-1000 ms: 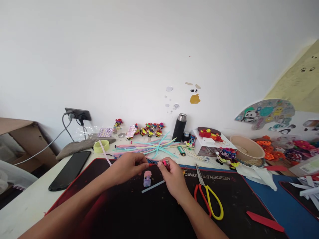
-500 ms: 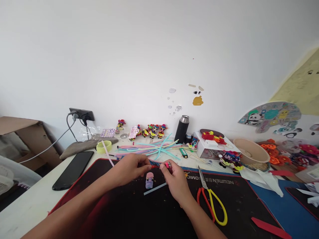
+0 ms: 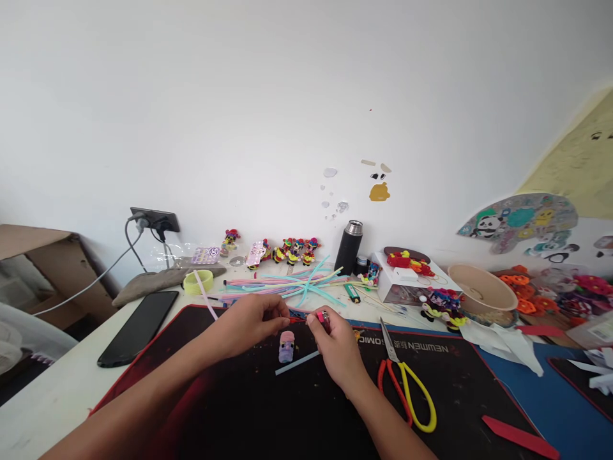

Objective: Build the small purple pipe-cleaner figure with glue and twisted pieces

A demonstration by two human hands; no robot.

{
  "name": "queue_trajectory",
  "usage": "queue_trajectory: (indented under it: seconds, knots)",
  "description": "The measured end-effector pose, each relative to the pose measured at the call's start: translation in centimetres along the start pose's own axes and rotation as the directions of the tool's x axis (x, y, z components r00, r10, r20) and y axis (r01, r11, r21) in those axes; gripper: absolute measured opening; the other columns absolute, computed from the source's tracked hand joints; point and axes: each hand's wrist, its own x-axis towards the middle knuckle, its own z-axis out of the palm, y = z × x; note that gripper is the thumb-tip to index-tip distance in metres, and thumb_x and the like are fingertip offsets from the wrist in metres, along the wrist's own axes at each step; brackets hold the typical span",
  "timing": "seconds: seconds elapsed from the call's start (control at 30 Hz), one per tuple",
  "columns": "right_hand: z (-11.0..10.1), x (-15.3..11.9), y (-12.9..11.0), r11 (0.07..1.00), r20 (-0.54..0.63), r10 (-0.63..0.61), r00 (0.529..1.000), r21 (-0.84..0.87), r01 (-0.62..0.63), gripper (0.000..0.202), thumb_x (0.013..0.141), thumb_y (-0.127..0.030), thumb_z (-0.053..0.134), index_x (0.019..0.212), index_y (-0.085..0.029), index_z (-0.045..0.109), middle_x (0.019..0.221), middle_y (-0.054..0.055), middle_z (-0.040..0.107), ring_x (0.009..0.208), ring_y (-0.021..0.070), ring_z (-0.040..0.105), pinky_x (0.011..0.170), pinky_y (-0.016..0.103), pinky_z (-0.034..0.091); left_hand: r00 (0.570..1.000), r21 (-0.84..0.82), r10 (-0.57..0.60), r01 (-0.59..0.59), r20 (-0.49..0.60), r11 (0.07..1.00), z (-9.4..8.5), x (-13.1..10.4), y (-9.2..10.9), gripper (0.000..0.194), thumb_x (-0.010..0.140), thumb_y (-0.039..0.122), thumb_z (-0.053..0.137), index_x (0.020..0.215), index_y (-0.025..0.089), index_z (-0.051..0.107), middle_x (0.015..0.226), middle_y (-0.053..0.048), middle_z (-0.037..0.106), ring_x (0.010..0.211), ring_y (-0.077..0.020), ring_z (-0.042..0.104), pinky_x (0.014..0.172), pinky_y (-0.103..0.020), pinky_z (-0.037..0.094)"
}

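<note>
My left hand (image 3: 261,319) is closed in a pinch, its fingertips pressed together above the dark mat. What it pinches is too small to make out. Facing it a short gap away, my right hand (image 3: 332,342) is wrapped round a pink lighter (image 3: 322,316) with a metal top, partly hidden by the fingers. Below and between the hands, a small pink-and-purple fuzzy doll (image 3: 286,347) rests on the black mat (image 3: 249,409). A pale blue strip (image 3: 297,363) lies beside it, one end passing under my right hand. Scissors (image 3: 400,370) with red and yellow handles lie open to the right.
Behind the mat lie several pastel pipe cleaners (image 3: 287,285), a roll of yellow tape (image 3: 198,282), a green lighter (image 3: 352,293) and a black flask (image 3: 349,248). A phone (image 3: 138,328) lies left. A beige bowl (image 3: 481,294) and a red strip (image 3: 520,436) are right.
The view has shifted very slightly. Both hands keep almost the same place and grip; a bit of red seen between the fingertips earlier is now harder to see.
</note>
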Motion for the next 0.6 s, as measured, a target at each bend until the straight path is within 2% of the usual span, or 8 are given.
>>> queue_trajectory:
  seconds: [0.27,0.6]
  knots:
    - [0.08,0.09,0.13,1.000,-0.001,-0.002,1.000,0.003,0.002,0.031,0.097,-0.049,0.053,0.081,-0.022,0.058,0.056,-0.007,0.039,0.051,0.0143,0.037,0.051,0.027,0.028,0.999,0.047,-0.010,0.008,0.038,0.999,0.12,0.12,0.08,0.022,0.089,0.039,0.058,0.088,0.020,0.068,0.076,0.000,0.070,0.067,-0.0172,0.060,0.061,-0.026,0.039]
    - [0.32,0.11,0.57,1.000,0.011,0.008,1.000,-0.002,-0.008,0.030,0.097,-0.048,0.052,0.083,-0.022,0.058,0.056,-0.007,0.041,0.051,0.0146,0.039,0.051,0.027,0.029,1.000,0.043,-0.009,0.007,0.027,0.999,-0.06,0.12,0.07,0.021,0.089,0.039,0.058,0.086,0.021,0.068,0.076,0.000,0.069,0.067,-0.0166,0.059,0.061,-0.026,0.039]
